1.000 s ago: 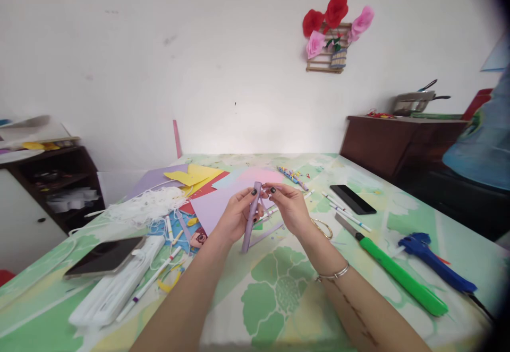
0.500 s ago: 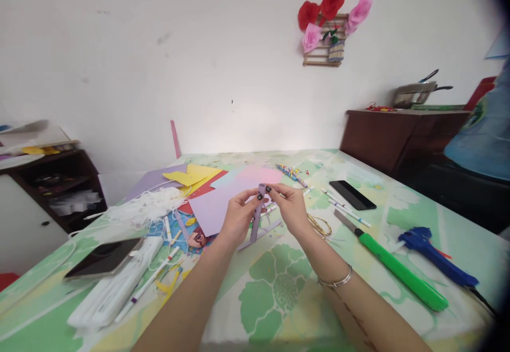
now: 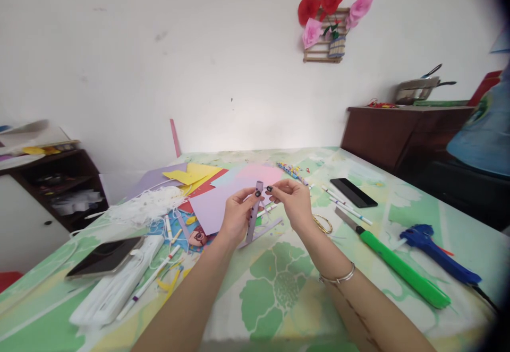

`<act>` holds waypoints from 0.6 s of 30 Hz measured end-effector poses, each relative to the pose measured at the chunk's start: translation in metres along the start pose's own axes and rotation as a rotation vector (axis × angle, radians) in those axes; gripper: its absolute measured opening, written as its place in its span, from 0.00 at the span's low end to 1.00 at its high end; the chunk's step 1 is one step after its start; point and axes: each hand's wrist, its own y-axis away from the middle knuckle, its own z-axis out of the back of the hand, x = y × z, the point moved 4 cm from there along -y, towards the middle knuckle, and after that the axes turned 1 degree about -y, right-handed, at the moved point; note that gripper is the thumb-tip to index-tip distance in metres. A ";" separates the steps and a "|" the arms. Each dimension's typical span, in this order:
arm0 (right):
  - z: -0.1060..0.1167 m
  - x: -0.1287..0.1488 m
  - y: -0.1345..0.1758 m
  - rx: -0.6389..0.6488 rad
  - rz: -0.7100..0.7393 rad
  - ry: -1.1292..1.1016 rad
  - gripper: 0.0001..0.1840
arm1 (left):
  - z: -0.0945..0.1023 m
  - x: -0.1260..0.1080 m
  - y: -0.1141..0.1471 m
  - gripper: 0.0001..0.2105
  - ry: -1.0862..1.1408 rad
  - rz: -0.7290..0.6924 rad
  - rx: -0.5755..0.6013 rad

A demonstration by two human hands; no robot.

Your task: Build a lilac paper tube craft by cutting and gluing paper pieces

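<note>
My left hand [image 3: 238, 215] pinches the tube [image 3: 252, 225] near its top, in from the table [image 3: 311, 304]'s near edge; whether my right hand [image 3: 295, 202], just beside, grips anything I can't tell. Likely light, crushable: pinch softly there.

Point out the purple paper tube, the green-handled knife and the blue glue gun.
Purple paper tube [image 3: 252, 223], head view: on the lower half of its shaft.
Green-handled knife [image 3: 398, 265], head view: on the handle.
Blue glue gun [image 3: 441, 257], head view: on the handle.
</note>
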 end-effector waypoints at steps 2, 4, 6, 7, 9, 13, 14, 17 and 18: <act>0.000 0.000 0.000 -0.003 -0.013 -0.007 0.09 | -0.001 0.001 0.000 0.15 0.005 -0.011 0.011; 0.000 0.001 0.001 0.019 -0.026 -0.016 0.10 | -0.001 0.002 0.000 0.14 0.008 -0.026 0.033; -0.001 0.002 0.002 0.055 -0.043 -0.028 0.11 | -0.001 0.003 -0.001 0.13 0.001 -0.033 0.048; -0.002 0.002 0.003 0.074 -0.053 -0.035 0.11 | -0.001 0.004 -0.001 0.12 -0.005 -0.033 0.048; -0.003 0.001 0.003 0.108 -0.074 -0.047 0.12 | 0.000 0.006 -0.001 0.13 -0.014 -0.031 0.038; -0.003 -0.001 0.002 0.150 -0.108 -0.056 0.13 | 0.001 0.005 -0.001 0.14 -0.015 -0.037 -0.002; -0.003 -0.001 0.002 0.156 -0.113 -0.058 0.13 | 0.001 0.005 -0.001 0.14 -0.012 -0.039 -0.014; -0.003 0.001 0.002 0.176 -0.121 -0.064 0.13 | 0.001 0.003 -0.001 0.14 -0.009 -0.051 -0.036; -0.003 0.002 0.002 0.183 -0.122 -0.064 0.13 | 0.001 0.002 -0.001 0.15 -0.009 -0.057 -0.036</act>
